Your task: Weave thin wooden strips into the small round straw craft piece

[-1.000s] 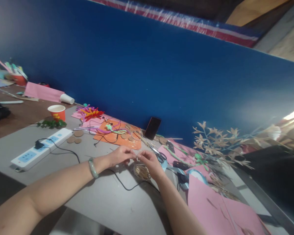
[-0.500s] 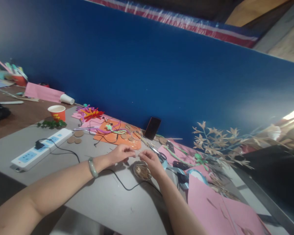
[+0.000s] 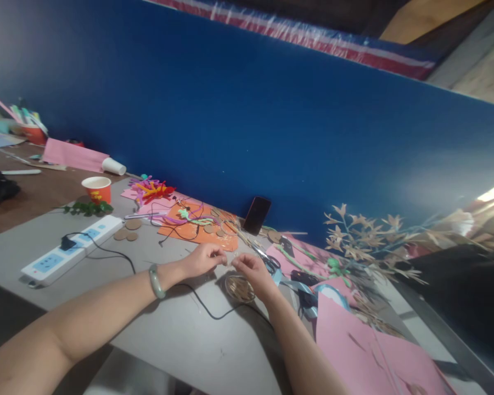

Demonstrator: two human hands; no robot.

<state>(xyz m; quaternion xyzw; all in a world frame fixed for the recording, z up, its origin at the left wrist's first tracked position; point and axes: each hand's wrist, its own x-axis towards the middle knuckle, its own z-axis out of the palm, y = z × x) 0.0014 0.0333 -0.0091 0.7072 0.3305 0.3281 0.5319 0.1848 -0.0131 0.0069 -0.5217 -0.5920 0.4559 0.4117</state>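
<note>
My left hand (image 3: 205, 258) and my right hand (image 3: 253, 272) are held close together above the grey table (image 3: 168, 340), fingertips almost meeting. The fingers of both are pinched; something tiny and pale seems to lie between them, too small to name. A pale bangle (image 3: 157, 282) circles my left wrist. Just below the right hand sits a small round woven-looking coil or dish (image 3: 239, 289), partly covered by that hand. A black cable (image 3: 208, 312) runs across the table under both forearms.
A white power strip (image 3: 72, 249) and a red paper cup (image 3: 97, 190) stand left. Behind my hands lie orange paper (image 3: 218, 240), colourful pipe cleaners (image 3: 154, 189) and a leaning phone (image 3: 257, 215). Scissors (image 3: 271, 260), pink paper (image 3: 362, 340) and dried leafy branches (image 3: 354, 236) are right.
Both hands stay in nearly the same place. The left fingers have curled in slightly, and the right fingertips have shifted a little to the left.
</note>
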